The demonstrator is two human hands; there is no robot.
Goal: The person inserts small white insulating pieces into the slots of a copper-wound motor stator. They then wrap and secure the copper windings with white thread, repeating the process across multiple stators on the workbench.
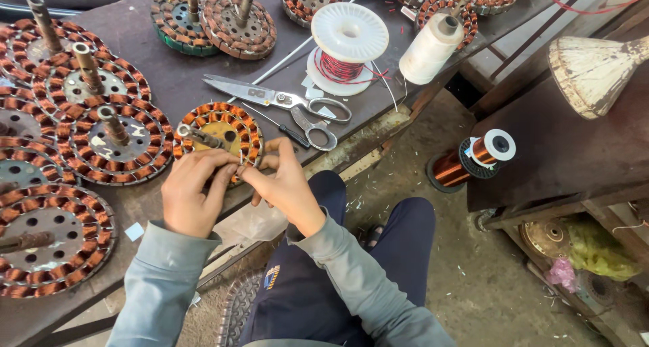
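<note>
Wound stator (pixel 220 132): round disc with copper coils about a yellow core, lying flat at the near edge of the workbench (pixel 169 83). Its steel shaft points toward 10 o'clock, long axis tilted low over the disc. The near rim is hidden behind both hands.

Left hand (pixel 193 193): at the stator's 6 o'clock, fingers pinched together at the rim; what they pinch is too small to make out.

Right hand (pixel 284 184): at 5 o'clock, fingertips closed against the left hand's; any wire between them cannot be told.

Scissors (pixel 277 103): at 1 o'clock, lying closed, blades pointing toward 10 o'clock.

White spool (pixel 348 46) of red wire: at 2 o'clock, standing upright.

Thread cone (pixel 431 48): further at 2 o'clock, leaning.

Other stators (pixel 111 134): from 9 to 12 o'clock, several cut off by the frame.

Copper wire bobbin (pixel 473 159): at 3 o'clock, on its side below a second table.
</note>
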